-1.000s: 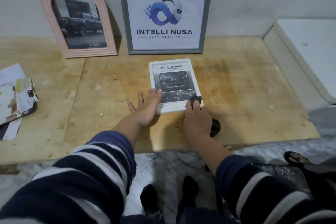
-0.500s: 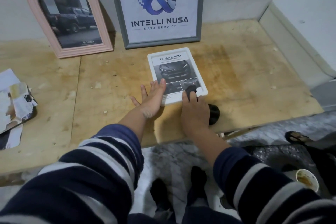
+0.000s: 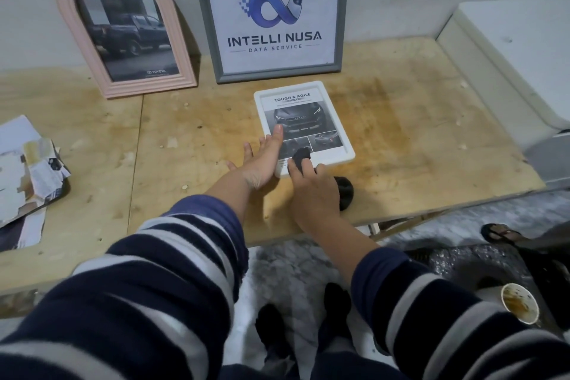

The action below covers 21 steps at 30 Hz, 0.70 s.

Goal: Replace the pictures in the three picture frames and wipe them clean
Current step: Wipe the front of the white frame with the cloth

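Observation:
A small white frame (image 3: pixel 320 108) with a car picture lies flat on the wooden table (image 3: pixel 401 139). My left hand (image 3: pixel 262 160) rests flat with spread fingers on the frame's left edge. My right hand (image 3: pixel 311 194) presses a black cloth (image 3: pixel 300 156) onto the frame's lower glass; more of the cloth (image 3: pixel 344 191) trails out right of that hand. A pink arched frame (image 3: pixel 64 9) with a pickup truck photo and a grey frame (image 3: pixel 344 9) with a logo print lean upright against the wall.
A pile of loose papers and cut pictures (image 3: pixel 27 176) lies at the table's left edge. A white box-like unit (image 3: pixel 518 49) stands at the right. A used paper cup (image 3: pixel 519 302) and a sandalled foot (image 3: pixel 499 231) are on the floor.
My left hand has slid further up the white frame's left edge. My right hand with the cloth has shifted left, from the lower right corner to the middle of the lower glass.

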### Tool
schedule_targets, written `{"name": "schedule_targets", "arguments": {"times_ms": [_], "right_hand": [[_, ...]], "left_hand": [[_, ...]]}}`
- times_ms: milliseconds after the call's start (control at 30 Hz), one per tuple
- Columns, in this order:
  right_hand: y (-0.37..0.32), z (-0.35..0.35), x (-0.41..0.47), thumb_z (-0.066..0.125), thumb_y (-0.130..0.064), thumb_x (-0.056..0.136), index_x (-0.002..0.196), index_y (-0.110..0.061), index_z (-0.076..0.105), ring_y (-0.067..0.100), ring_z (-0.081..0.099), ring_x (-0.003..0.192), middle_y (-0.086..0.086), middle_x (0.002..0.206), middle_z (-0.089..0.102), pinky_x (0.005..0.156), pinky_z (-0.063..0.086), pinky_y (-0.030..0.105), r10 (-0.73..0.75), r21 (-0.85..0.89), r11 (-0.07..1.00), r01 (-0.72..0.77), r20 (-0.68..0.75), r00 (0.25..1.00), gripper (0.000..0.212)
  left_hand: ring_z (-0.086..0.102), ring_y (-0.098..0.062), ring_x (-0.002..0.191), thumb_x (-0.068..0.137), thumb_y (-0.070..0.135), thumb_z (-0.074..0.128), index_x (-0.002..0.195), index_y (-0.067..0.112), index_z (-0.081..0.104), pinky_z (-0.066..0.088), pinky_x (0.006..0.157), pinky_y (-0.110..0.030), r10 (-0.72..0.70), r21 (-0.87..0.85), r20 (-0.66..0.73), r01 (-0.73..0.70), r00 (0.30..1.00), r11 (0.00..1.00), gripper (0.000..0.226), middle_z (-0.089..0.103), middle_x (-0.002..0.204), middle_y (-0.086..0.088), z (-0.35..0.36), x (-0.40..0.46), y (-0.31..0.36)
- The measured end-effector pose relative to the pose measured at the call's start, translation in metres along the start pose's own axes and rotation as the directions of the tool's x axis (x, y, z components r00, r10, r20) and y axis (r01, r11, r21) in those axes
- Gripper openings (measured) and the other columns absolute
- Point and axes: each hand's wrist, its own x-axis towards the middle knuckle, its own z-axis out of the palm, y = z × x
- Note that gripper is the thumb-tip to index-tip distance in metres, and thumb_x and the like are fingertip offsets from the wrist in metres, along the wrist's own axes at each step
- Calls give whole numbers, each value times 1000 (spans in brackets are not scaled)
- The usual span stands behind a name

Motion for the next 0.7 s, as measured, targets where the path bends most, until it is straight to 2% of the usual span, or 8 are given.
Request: {"name": "schedule_targets", "arguments": {"times_ms": [100, 200, 267, 333, 400, 533, 633, 700], "right_hand": [[1, 5, -3, 48, -12, 72, 117, -10, 68, 26, 51, 62, 8, 86, 62, 51, 30, 29, -64, 44, 996, 72, -176, 982, 49], [8, 7, -4, 62, 0, 63, 113, -15, 71, 27, 50, 60, 6, 83, 62, 51, 28, 27, -139, 132, 977, 169, -211, 968, 53], [13, 5, -3, 63, 7, 64, 108, -18, 74, 30, 50, 65, 4, 79, 58, 52, 35, 29, -142, 298, 934, 195, -190, 971, 51], [21, -4, 1, 52, 11, 78, 99, -16, 76, 26, 50, 78, -3, 79, 51, 66, 44, 29, -53, 572, 816, 82, -68, 996, 42], [36, -19, 6, 43, 11, 84, 88, -17, 74, 16, 51, 88, -5, 85, 53, 77, 39, 14, 78, 772, 623, -128, 102, 992, 43], [72, -47, 30, 38, 4, 85, 72, -30, 67, 14, 56, 98, -3, 100, 65, 85, 42, 27, 334, 853, 396, -339, 210, 919, 47], [96, -57, 63, 43, -7, 89, 73, -31, 68, 13, 56, 99, -12, 96, 64, 87, 41, 28, 349, 803, 472, -364, 209, 913, 38], [108, -63, 90, 50, -17, 88, 70, -35, 69, 12, 58, 95, -19, 88, 63, 85, 43, 29, 338, 757, 551, -350, 181, 924, 32]], "left_hand": [[-15, -20, 148, 88, 70, -6, 154, 34, -1, -19, 112, -57, -22, 29, 3, 22, 1000, 999, 75, -10, 161, 6, -3, -9, 8], [-14, -24, 148, 89, 68, -7, 153, 34, -2, -17, 114, -56, -23, 20, 4, 23, 1000, 1000, 73, -12, 161, 2, -5, -17, 11], [-14, -25, 148, 88, 69, -8, 152, 35, -4, -12, 115, -58, -10, -1, 11, 10, 1000, 1000, 73, -13, 161, 1, -6, -18, 12], [-13, -25, 148, 88, 70, -7, 153, 34, -4, -8, 116, -57, -8, -11, 16, 8, 1000, 1000, 74, -13, 161, 1, -9, -19, 13], [-11, -25, 148, 89, 70, -4, 153, 33, -1, -6, 117, -57, -11, 15, 5, 11, 1000, 1000, 74, -10, 161, 3, -9, -17, 10], [14, -32, 146, 96, 60, 12, 147, 31, 30, 15, 113, -61, 64, 166, -128, -42, 990, 985, 61, 25, 158, -2, -5, -3, -1], [36, -31, 131, 90, 39, 47, 138, 28, 38, 30, 104, -52, 39, 219, -263, 21, 964, 975, 50, 47, 141, -3, -4, 4, 6], [44, -31, 124, 85, 36, 54, 135, 24, 40, 31, 96, -47, 1, 209, -355, 78, 935, 975, 53, 52, 134, -3, -11, 9, 16]]}}
